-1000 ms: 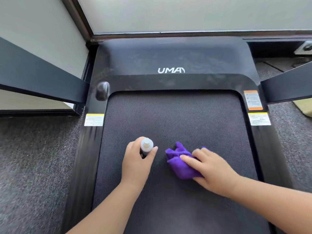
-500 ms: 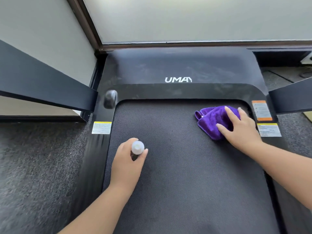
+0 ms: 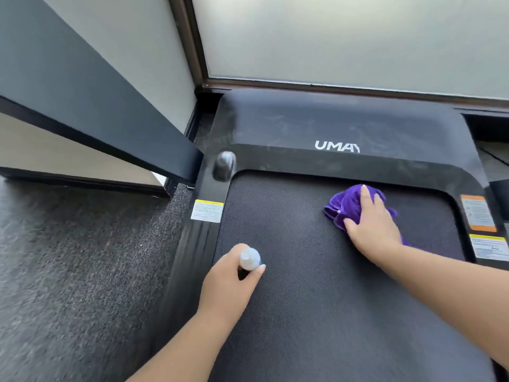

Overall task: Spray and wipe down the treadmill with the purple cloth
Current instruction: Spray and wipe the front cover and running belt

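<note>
The black treadmill lies flat on the floor, its dusty hood marked UMAY at the far end and its dark belt below me. My right hand presses flat on the bunched purple cloth near the belt's far right corner, fingers straight. My left hand grips a small spray bottle with a pale cap, held upright over the belt's left edge. Most of the bottle is hidden inside the hand.
Grey carpet covers the floor to the left. A dark slanted bar crosses at the upper left. A frosted window with a brown frame stands behind the treadmill. Warning stickers sit on the side rails.
My right hand has swept the cloth from the belt's middle to its far right corner, then a little back to the left. My left hand has kept hold of the bottle.
</note>
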